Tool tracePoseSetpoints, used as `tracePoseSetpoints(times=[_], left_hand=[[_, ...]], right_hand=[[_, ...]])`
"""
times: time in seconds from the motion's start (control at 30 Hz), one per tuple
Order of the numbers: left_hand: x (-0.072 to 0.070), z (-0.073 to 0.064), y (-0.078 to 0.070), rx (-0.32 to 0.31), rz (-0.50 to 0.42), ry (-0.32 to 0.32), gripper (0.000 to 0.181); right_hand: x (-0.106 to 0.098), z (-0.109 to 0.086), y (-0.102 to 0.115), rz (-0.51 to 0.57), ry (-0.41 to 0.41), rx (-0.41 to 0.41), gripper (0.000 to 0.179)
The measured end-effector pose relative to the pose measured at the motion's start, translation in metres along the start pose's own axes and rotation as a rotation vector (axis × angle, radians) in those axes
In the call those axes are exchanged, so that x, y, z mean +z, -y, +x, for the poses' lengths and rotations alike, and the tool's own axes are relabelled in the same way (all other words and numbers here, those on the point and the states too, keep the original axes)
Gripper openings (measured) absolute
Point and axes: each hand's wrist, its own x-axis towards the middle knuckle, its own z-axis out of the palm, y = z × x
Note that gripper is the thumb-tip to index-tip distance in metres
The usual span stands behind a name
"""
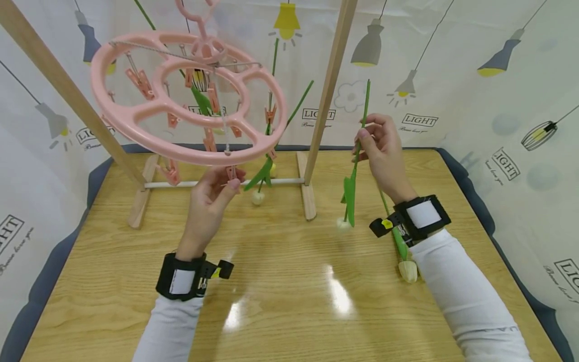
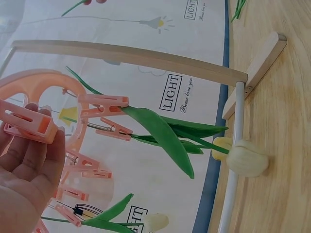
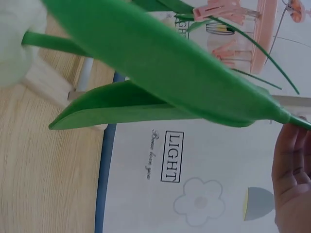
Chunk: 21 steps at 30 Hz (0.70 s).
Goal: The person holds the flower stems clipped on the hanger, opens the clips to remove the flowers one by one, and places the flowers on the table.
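Head view alone shows bloom of loose tulip [image 1: 408, 271], at right on table [image 1: 280, 301]; right wrist view shows leaves of held tulip [image 3: 146, 63] close up. Table wood-grained, glossy; behind, white sheet [image 1: 470, 115] printed with lamps. Left hand [image 1: 205, 201] pinches clip [image 1: 231, 172] at near side of pink ring [image 1: 212, 159]; right hand [image 1: 384, 146] grips held tulip's stem, right of wooden stand [image 1: 331, 75], above table. Held tulip hangs bloom down, stem end up, long axis near vertical.

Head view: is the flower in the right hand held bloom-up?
No, the right hand pinches the flower by its green stem, with the white bloom at the bottom.
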Motion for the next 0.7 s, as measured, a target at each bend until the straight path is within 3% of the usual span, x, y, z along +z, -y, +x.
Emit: tracePoseSetpoints(times=[0.43,0.7], left_hand=[[-0.006,-0.001,-0.002,-0.012,0.002,0.006,0.024],[-0.009,-0.002,-0.004,-0.014,-0.01,0.005,0.023]], right_hand=[[-0.026,0.008,-0.006,-0.134,-0.051,0.096,0.023],[-0.039,0.015,-0.009,-0.528,-0.007,0.153,0.037]])
